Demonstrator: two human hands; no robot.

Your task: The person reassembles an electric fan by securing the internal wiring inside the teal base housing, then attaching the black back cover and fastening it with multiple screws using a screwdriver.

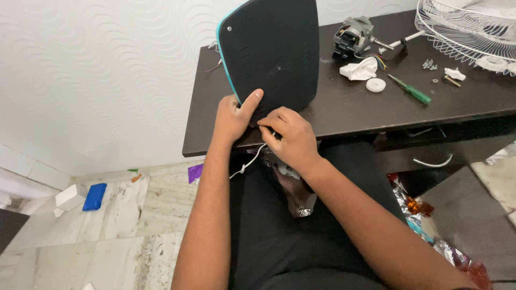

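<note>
A black panel with a teal edge (pixel 274 51) stands tilted on the dark table (pixel 355 107), its underside facing me. My left hand (pixel 234 115) grips its lower left corner, thumb pressed on the black face. My right hand (pixel 290 137) pinches a white cord (pixel 250 161) at the panel's bottom edge; the cord hangs down over the table's front edge. Where the cord ends is hidden behind my hands.
On the table to the right lie a small electric motor (pixel 352 35), a white plastic part (pixel 359 71), a white round cap (pixel 375 85), a green-handled screwdriver (pixel 413 91), loose screws (pixel 429 65) and a white wire fan guard (pixel 467 29). Crumpled foil (pixel 430 225) and a blue block (pixel 95 196) lie on the floor.
</note>
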